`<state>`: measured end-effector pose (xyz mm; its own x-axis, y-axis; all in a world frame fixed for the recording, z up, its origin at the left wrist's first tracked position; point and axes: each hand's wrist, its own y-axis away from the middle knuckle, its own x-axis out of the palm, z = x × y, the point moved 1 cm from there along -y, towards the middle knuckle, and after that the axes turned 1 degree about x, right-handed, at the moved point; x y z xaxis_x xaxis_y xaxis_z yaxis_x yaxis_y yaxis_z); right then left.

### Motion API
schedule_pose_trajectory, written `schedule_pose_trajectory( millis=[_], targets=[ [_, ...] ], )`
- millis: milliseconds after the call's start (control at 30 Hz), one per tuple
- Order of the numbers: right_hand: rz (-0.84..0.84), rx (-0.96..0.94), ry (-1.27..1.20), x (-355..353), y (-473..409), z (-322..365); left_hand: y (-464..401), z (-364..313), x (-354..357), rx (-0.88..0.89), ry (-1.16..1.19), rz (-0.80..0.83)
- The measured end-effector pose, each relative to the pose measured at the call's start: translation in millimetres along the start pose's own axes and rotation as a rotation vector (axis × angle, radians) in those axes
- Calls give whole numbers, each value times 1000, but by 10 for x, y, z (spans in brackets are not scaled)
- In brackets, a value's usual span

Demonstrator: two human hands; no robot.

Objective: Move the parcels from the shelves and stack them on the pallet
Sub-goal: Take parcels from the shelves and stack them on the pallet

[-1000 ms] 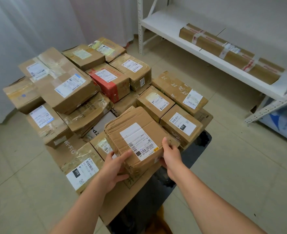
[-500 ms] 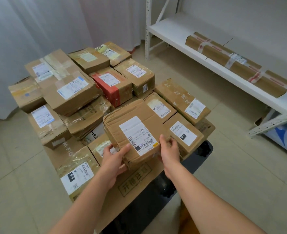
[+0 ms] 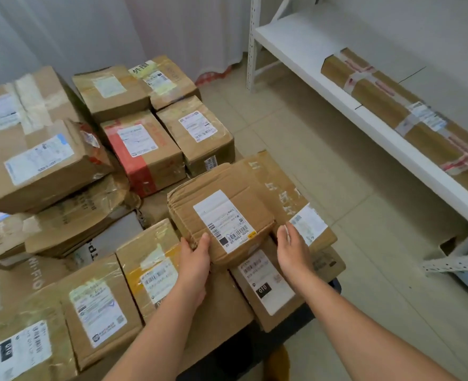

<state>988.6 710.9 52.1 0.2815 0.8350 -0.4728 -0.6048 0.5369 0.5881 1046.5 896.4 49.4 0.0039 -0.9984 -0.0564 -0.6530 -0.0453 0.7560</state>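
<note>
Your left hand (image 3: 195,261) grips the near left corner of the creased parcel (image 3: 221,213), thumb up on its top face, the other fingers hidden beneath. Your right hand (image 3: 292,250) sits just beside the parcel's near right edge, fingers straight and loose, holding nothing; whether it touches the cardboard you cannot tell. The parcel lies tilted on top of other boxes at the right side of the stack, its white label (image 3: 224,220) facing up and its near end overhanging a box with an OTD label (image 3: 265,281). Beyond your right hand, a flat box (image 3: 287,193) lies under the parcel's right edge. Further out, toward the far side of the stack, stand a red-taped box (image 3: 142,152) and a plain one (image 3: 197,133) side by side. A dark corner of the pallet (image 3: 334,284) shows at the near right, below the boxes. Well apart to your right, a long parcel (image 3: 400,116) lies on the white shelf (image 3: 304,48).
</note>
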Motion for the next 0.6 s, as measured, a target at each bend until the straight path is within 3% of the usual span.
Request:
schedule_pose_trajectory(
  millis=[233,600],
  targets=[
    [146,-108,418,-90,-474,-231,-372,10,237,-13,-54,-124],
    [196,-204,562,-115,-452,-370,-386,16,210,-111,-32,-115]
  ],
)
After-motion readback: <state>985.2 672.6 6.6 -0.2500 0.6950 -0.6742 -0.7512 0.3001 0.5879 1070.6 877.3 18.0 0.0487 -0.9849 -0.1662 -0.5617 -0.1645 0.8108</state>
